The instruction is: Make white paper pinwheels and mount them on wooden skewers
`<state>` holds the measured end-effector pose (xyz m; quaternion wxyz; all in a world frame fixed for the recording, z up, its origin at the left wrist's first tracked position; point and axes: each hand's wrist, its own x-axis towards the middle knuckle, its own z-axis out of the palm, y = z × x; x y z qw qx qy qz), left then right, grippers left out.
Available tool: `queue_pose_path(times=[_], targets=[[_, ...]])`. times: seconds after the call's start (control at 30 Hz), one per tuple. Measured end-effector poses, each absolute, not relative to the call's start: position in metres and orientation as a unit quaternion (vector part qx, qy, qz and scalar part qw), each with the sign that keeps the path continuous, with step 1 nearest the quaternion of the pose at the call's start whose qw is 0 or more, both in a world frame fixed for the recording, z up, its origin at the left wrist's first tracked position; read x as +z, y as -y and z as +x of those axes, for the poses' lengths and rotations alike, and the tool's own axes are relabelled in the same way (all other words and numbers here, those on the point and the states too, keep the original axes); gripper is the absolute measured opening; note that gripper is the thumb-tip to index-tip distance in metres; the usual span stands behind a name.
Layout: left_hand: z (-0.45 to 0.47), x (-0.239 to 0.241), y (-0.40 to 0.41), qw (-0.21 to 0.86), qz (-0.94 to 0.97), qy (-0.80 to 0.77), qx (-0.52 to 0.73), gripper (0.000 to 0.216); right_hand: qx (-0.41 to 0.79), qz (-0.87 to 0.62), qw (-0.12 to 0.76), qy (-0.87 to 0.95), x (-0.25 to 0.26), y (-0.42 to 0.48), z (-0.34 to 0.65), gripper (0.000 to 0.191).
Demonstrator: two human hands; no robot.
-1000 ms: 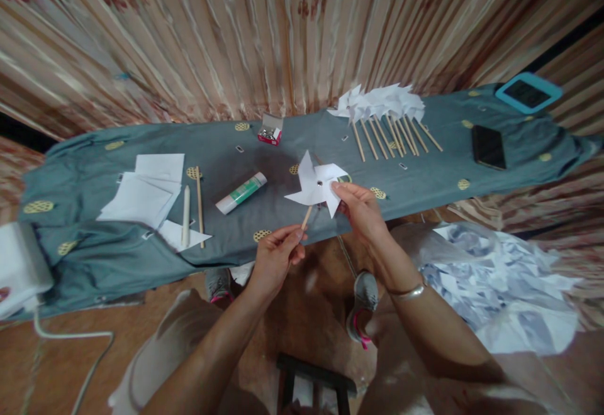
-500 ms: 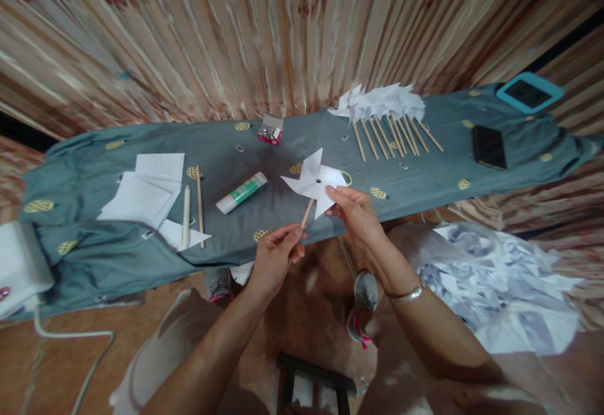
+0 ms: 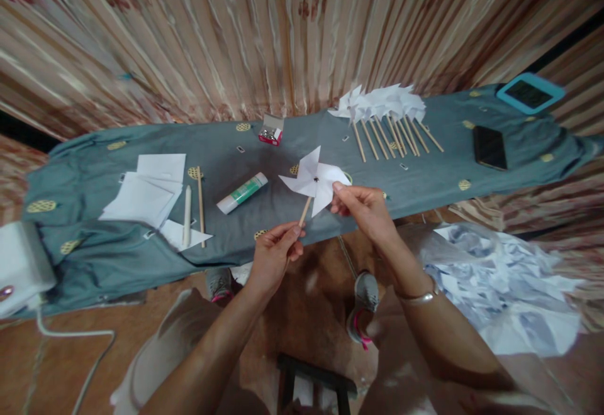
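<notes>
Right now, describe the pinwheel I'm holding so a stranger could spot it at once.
Find the long grey-green tablecloth, then the middle of its near edge. There the white paper pinwheel is raised above it, the left hand pinching its stick, the right hand at one blade. The other pinwheels lie in a row at the far right; only this one is held.

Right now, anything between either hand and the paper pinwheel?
Nothing visible: both hold the pinwheel. The left hand pinches the lower end of the stick; the right hand grips a paper blade.
</notes>
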<state>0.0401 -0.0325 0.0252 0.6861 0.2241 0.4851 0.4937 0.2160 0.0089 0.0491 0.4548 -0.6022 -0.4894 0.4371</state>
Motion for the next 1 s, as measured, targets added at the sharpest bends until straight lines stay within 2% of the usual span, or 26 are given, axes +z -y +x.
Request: queue_pose_path(times=[0.17,0.57,1.0], targets=[[0.040,0.026,0.033,0.687,0.226,-0.485,0.493,0.030,0.460,-0.605,0.479,0.439,0.053,-0.013,0.223,0.053],[0.042,0.026,0.033,0.685,0.233,-0.481,0.496,0.029,0.547,-0.562,0.462,0.415,0.044,-0.010,0.210,0.045],[0.040,0.024,0.032,0.685,0.232,-0.486,0.490,0.032,0.543,-0.558,0.439,0.447,0.040,-0.007,0.201,0.047]])
